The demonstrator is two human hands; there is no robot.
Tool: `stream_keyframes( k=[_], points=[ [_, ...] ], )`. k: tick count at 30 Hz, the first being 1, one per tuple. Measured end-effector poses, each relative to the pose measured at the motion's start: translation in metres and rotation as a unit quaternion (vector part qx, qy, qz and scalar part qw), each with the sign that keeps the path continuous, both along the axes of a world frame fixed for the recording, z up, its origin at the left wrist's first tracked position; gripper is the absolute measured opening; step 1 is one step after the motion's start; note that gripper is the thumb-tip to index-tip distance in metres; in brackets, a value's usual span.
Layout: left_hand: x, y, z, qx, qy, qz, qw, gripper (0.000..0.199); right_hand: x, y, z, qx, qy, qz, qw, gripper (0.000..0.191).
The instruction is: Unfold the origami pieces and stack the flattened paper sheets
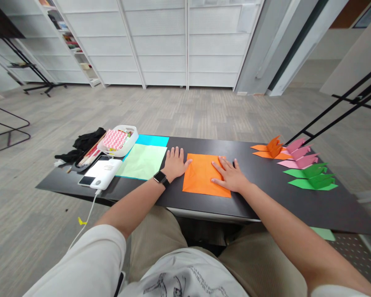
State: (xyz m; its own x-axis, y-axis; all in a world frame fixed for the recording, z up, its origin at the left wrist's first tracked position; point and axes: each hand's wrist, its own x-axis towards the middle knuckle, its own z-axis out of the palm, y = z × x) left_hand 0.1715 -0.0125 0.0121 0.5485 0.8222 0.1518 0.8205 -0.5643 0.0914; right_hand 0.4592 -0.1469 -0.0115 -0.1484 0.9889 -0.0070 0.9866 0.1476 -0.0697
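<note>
An orange square sheet of paper [200,175] lies flat on the black table [266,194] in front of me. My left hand [175,163] rests palm down on the table at the sheet's left edge, its thumb touching the paper. My right hand [230,175] lies flat on the right part of the sheet, fingers spread. Neither hand holds anything. A dark watch [160,178] sits on my left wrist.
Light green [142,161] and cyan [153,140] sheets lie to the left, beside a white power bank [103,173], a phone and a white tray [119,142] with patterned paper. Folded orange [272,149], pink [298,156] and green [313,176] paper figures lie at the right.
</note>
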Motion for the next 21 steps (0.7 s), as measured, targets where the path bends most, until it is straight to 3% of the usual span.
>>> stream_keyframes(
  k=[1,3,5,6,11,21],
  points=[
    [0.002,-0.002,0.003,0.011,-0.01,-0.013,1.0,0.082,0.0,0.001,-0.001,0.001,0.001,0.002,1.0,0.091],
    [0.007,-0.011,0.005,0.025,-0.023,-0.104,0.994,0.078,0.0,0.002,-0.002,0.002,0.0,0.003,1.0,0.092],
    [0.012,-0.025,0.001,0.014,-0.014,-0.194,0.981,0.08,0.0,0.003,-0.002,0.001,-0.002,0.002,1.0,0.09],
    [0.013,-0.031,-0.002,-0.001,-0.004,-0.208,0.978,0.083,0.0,0.003,-0.001,-0.001,-0.002,0.002,1.0,0.09],
    [0.01,-0.041,-0.013,-0.062,0.023,-0.19,0.98,0.092,0.008,-0.005,0.008,-0.001,0.003,0.02,1.0,0.091],
    [0.005,-0.028,-0.005,-0.037,0.044,-0.205,0.977,0.098,0.018,-0.024,0.0,-0.011,-0.024,0.028,0.999,0.098]
  ],
)
